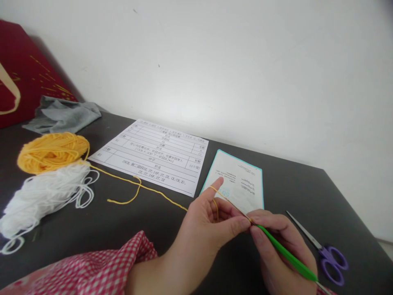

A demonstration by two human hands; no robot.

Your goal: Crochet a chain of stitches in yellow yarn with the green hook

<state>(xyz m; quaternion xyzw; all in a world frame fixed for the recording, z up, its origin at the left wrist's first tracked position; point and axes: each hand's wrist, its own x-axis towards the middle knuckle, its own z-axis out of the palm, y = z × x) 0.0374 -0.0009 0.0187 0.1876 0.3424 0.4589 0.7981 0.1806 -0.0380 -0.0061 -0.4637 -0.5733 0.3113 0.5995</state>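
Note:
My right hand (281,246) is closed round a crochet hook with a green handle (288,254), its metal tip pointing up and left toward my left fingers. My left hand (211,227) pinches thumb against fingers at the hook's tip, where a small bit of yellow yarn shows. Its index finger is raised, with the yellow yarn (159,191) looped over it. That strand runs back across the table to a yellow yarn ball (53,151) at the left. What my left fingertips pinch is mostly hidden.
White yarn (46,196) lies in front of the yellow ball. A printed sheet (153,155) and a blue-edged white packet (236,180) lie beyond my hands. Purple-handled scissors (330,258) rest at right. A grey cloth (67,114) and red bag (27,78) are far left.

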